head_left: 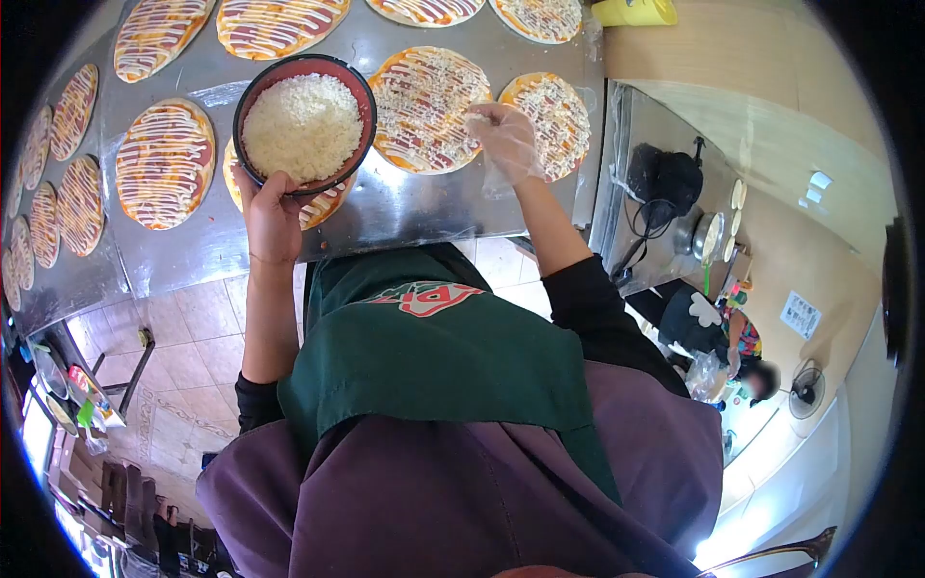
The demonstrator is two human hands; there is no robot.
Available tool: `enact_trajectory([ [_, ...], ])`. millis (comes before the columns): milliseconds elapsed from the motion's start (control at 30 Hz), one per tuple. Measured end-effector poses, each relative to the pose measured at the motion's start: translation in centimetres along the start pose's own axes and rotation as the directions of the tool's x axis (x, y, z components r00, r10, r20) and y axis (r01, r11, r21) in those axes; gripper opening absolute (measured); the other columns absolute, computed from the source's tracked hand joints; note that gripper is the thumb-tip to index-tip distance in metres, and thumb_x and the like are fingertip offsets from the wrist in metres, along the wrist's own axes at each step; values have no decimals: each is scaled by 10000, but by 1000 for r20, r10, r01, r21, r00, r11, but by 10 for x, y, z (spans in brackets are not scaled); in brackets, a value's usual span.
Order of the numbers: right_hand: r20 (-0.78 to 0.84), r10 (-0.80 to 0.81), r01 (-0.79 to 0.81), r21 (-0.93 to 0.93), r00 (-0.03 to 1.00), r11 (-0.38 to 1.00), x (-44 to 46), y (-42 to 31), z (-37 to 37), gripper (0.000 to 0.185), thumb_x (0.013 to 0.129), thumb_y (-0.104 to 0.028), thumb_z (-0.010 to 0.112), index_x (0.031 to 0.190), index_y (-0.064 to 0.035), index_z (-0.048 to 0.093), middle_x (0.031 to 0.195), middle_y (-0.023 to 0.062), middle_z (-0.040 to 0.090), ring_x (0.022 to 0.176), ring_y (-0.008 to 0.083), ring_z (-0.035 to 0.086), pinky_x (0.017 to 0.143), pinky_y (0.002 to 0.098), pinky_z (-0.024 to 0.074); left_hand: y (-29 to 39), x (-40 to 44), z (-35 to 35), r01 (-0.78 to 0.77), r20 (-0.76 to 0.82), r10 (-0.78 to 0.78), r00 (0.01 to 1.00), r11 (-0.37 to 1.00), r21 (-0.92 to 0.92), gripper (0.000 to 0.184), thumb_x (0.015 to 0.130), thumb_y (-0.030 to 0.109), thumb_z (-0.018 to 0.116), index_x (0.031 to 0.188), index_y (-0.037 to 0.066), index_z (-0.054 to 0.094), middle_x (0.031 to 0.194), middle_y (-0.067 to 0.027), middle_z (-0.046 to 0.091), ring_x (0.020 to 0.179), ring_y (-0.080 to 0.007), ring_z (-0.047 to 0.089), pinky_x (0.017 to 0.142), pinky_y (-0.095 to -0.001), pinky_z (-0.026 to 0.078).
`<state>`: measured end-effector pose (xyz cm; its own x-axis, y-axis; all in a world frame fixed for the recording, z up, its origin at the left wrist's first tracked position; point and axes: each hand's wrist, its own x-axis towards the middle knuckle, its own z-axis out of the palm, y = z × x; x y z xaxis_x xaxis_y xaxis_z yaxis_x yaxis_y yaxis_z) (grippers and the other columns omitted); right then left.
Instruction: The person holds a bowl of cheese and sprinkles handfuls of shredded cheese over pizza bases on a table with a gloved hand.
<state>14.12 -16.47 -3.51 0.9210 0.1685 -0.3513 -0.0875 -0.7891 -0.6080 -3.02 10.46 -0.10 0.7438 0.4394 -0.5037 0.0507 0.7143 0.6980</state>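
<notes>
Here, the round bowl [306,66] of white shreds [301,125], as long as wide, opens upward over a pizza [326,204] near the table's [414,207] edge. The left hand [274,222] clasps its near rim, thumb on top. The gloved right hand [511,143] pinches shreds between bunched fingertips, beside a sprinkled pizza [424,111].

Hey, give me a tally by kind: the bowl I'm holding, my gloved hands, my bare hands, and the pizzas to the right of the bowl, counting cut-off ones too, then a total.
Bowl: 1
Gloved right hand: 1
Bare left hand: 1
Pizzas right of the bowl: 4
Total: 7
</notes>
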Motion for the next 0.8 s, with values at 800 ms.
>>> enact_trajectory([
  [800,104,-87,63,217,991,974,54,15,-37,234,761,-107,657,967,4,663,833,49,648,762,96,587,687,227,460,10,-6,-7,-35,-79,38,996,999,40,649,715,-27,394,1348,58,278,1260,-170,448,1037,-333,576,772,-425,580],
])
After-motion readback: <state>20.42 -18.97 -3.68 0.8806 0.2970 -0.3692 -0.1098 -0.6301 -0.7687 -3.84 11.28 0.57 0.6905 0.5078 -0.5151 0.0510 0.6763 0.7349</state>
